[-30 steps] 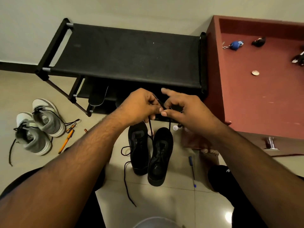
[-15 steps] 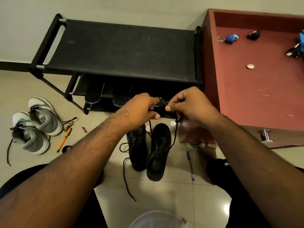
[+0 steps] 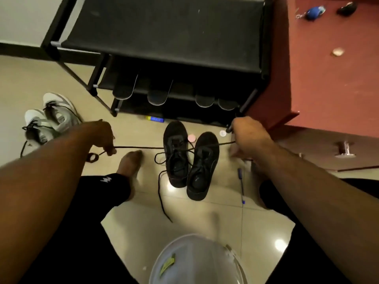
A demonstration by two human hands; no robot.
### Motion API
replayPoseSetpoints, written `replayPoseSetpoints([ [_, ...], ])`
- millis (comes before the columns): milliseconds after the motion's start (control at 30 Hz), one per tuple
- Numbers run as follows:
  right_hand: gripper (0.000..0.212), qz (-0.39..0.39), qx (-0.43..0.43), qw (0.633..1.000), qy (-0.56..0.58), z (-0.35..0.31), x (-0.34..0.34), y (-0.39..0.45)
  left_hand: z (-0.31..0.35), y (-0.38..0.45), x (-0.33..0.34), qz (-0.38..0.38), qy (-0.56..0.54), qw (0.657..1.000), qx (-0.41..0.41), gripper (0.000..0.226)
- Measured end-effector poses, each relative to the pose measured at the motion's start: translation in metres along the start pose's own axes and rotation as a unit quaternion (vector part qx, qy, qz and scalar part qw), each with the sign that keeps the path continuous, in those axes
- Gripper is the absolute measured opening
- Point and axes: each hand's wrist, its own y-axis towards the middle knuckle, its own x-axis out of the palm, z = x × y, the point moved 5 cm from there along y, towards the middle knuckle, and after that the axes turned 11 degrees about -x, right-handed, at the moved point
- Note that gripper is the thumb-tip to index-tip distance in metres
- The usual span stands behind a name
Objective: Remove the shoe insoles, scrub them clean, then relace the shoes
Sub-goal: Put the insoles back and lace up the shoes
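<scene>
Two black shoes stand side by side on the tiled floor: the left shoe [image 3: 176, 154] and the right shoe [image 3: 202, 167]. A black lace [image 3: 143, 148] runs taut across above them. My left hand [image 3: 103, 136] pinches its left end, and my right hand [image 3: 247, 136] grips its right end. Another loose lace [image 3: 162, 199] trails from the left shoe toward me. Several dark insoles [image 3: 124, 90] lean on the lower shelf of the black shoe rack [image 3: 164, 27].
A pair of grey-white sneakers [image 3: 51, 119] lies at the left. A red cabinet [image 3: 332, 68] stands at the right with small items on top. A white bucket [image 3: 196, 261] sits near me. A blue pen [image 3: 241, 185] and small caps lie on the floor. My knees flank the shoes.
My hands were together over the shoes holding the lace; they have pulled wide apart, stretching the lace straight. The view has tilted down.
</scene>
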Motion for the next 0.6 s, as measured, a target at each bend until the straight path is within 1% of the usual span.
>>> replayPoseSetpoints([
  [33, 0.025, -0.038, -0.013, 0.997, -0.064, -0.004, 0.02, -0.001, -0.005, 0.018, 0.019, -0.009, 0.032, 0.999, -0.017, 0.046],
  [100, 0.029, -0.106, -0.044, 0.979, -0.169, -0.011, 0.061, 0.002, -0.005, 0.047, 0.05, -0.01, 0.062, 0.997, -0.042, 0.048],
  [133, 0.031, -0.138, -0.048, 0.969, -0.201, -0.011, 0.08, 0.005, 0.003, 0.054, 0.057, -0.005, 0.048, 0.997, -0.053, 0.049],
  [200, 0.033, -0.216, -0.047, 0.943, -0.251, -0.005, 0.119, 0.004, 0.033, 0.061, 0.063, 0.031, -0.037, 0.997, -0.054, 0.05],
  [233, 0.034, -0.243, -0.049, 0.931, -0.269, -0.002, 0.134, 0.001, 0.056, 0.061, 0.062, 0.057, -0.083, 0.994, -0.033, 0.051],
  [267, 0.034, -0.263, -0.047, 0.921, -0.283, 0.003, 0.149, -0.001, 0.083, 0.061, 0.061, 0.084, -0.118, 0.989, 0.008, 0.054],
  [300, 0.034, -0.262, -0.045, 0.92, -0.287, 0.006, 0.157, -0.001, 0.109, 0.058, 0.059, 0.099, -0.152, 0.981, 0.062, 0.055],
  [333, 0.033, -0.247, -0.039, 0.927, -0.281, 0.009, 0.163, 0.001, 0.138, 0.055, 0.06, 0.091, -0.187, 0.971, 0.119, 0.053],
  [400, 0.031, -0.191, -0.039, 0.958, -0.212, 0.013, 0.171, 0.008, 0.181, 0.045, 0.07, 0.039, -0.28, 0.943, 0.177, 0.039],
  [433, 0.033, -0.173, -0.046, 0.974, -0.142, 0.014, 0.18, 0.013, 0.195, 0.041, 0.077, 0.018, -0.32, 0.93, 0.183, 0.032],
  [467, 0.036, -0.163, -0.047, 0.984, -0.046, 0.012, 0.189, 0.016, 0.203, 0.04, 0.086, 0.011, -0.36, 0.916, 0.177, 0.025],
  [500, 0.038, -0.158, -0.043, 0.985, 0.055, 0.008, 0.198, 0.018, 0.208, 0.039, 0.095, 0.011, -0.397, 0.903, 0.163, 0.024],
  [533, 0.041, -0.151, -0.035, 0.977, 0.144, 0.003, 0.208, 0.017, 0.208, 0.037, 0.104, 0.017, -0.437, 0.886, 0.153, 0.027],
  [600, 0.051, -0.118, 0.009, 0.958, 0.262, 0.001, 0.227, 0.013, 0.206, 0.033, 0.12, 0.015, -0.519, 0.843, 0.144, 0.043],
])
